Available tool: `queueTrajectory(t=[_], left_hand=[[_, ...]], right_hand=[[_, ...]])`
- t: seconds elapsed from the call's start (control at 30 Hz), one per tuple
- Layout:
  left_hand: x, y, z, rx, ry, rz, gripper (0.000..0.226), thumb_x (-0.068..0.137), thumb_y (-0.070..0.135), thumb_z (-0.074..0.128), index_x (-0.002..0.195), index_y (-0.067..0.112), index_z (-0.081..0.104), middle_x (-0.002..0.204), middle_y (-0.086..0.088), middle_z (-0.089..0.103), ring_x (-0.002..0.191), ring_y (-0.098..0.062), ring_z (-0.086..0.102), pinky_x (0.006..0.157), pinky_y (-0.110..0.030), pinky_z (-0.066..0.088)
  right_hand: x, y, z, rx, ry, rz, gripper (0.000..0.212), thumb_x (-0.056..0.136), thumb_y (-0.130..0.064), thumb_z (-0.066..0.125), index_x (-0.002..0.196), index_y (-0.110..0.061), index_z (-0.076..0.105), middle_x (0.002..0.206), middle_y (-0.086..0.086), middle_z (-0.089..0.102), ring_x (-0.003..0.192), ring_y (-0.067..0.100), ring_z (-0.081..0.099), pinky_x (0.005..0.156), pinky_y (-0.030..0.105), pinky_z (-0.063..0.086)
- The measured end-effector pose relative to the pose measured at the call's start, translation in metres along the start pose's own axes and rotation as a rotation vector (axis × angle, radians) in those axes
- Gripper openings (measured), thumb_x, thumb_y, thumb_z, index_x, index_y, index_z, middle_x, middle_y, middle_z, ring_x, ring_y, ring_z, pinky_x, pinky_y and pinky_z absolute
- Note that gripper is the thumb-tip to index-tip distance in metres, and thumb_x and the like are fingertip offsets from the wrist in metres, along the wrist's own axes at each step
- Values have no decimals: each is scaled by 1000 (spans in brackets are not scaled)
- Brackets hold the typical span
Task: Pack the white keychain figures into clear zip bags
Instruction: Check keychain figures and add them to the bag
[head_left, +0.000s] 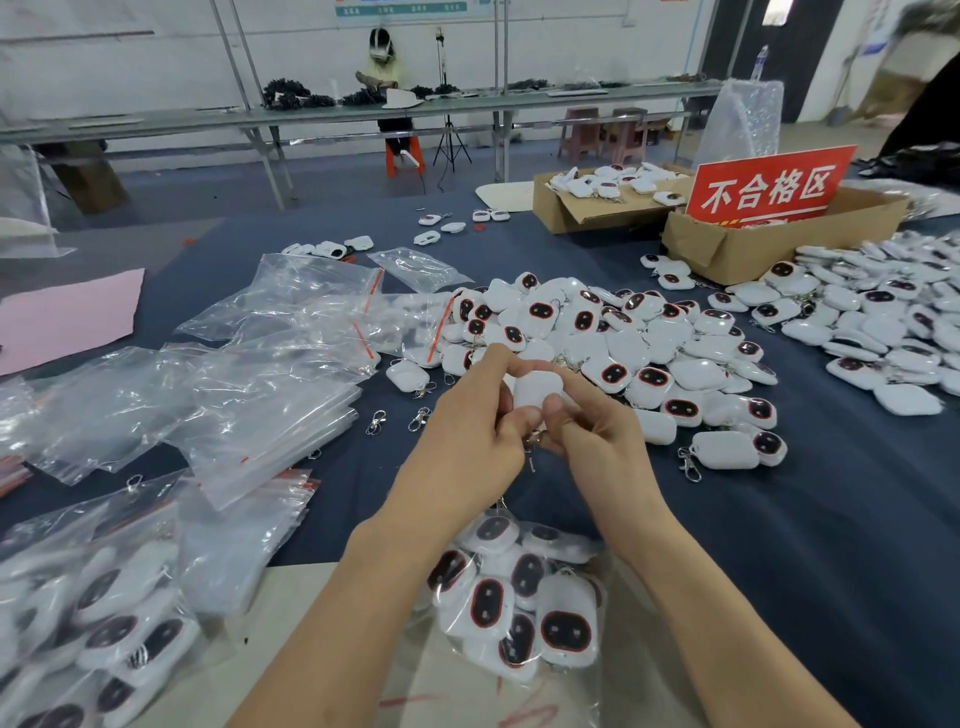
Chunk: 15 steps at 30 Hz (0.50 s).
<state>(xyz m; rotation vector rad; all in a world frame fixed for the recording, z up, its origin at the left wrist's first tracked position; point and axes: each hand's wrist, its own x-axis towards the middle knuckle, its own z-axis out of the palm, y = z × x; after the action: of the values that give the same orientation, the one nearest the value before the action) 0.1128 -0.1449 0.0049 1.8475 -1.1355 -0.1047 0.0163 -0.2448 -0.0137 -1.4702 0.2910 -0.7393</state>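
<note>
Head view: On a worktop (857, 519) draped in dark blue cloth, a heap of keychain figures (623, 343) lies at centre. Far left of the heap and nearer the camera, filled zip bags (104, 623) show dark-faced figures through the plastic. A pink sheet (67, 317) lies far left of the heap, farther back. A loose pile of empty clear zip bags (270, 374) with red seal strips spreads left of the heap, the nearest of them touching its left edge. Two loose metal clips (375, 422) lie just in front of that edge.

Directly in front of the heap, the left hand (467, 441) and right hand (597, 436) meet above the cloth. Both have fingers and thumbs curled round one white keychain figure (537, 389), its plain back towards the camera. Under the wrists, nearer the camera than the heap, a clear bag of figures (519, 608) rests on a pale board.

Behind and right of the heap stand two cardboard boxes: the farther box (587, 208) holds more figures, the nearer box (753, 244) carries a red sign (769, 182) with white characters. Right of the heap, a second spread of figures (883, 322) runs to the frame's edge. Far behind the heap, a person (382, 57) sits at another long worktop.
</note>
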Motion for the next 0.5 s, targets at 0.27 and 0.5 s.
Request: queueTrajectory(t=[0.27,0.5], left_hand=[[-1,1,-1,6,37,-15,22,95,21,60,87,34,44,81,5,63,77,-5,56,65,-17,45],[-4,10,-1,-82,112,-62,17,99,25,57,88,33,49,74,13,57,63,2,51,57,-12,38]], right_hand=[[-1,-3,2,44,34,48,36,104,-11,50,102,-33,78,103,2,78,98,19,73,81,30,58],[-2,-5,8,47,10,27,28,105,-14,48,117,-21,73,109,3,76,106,22,71,85,33,59]])
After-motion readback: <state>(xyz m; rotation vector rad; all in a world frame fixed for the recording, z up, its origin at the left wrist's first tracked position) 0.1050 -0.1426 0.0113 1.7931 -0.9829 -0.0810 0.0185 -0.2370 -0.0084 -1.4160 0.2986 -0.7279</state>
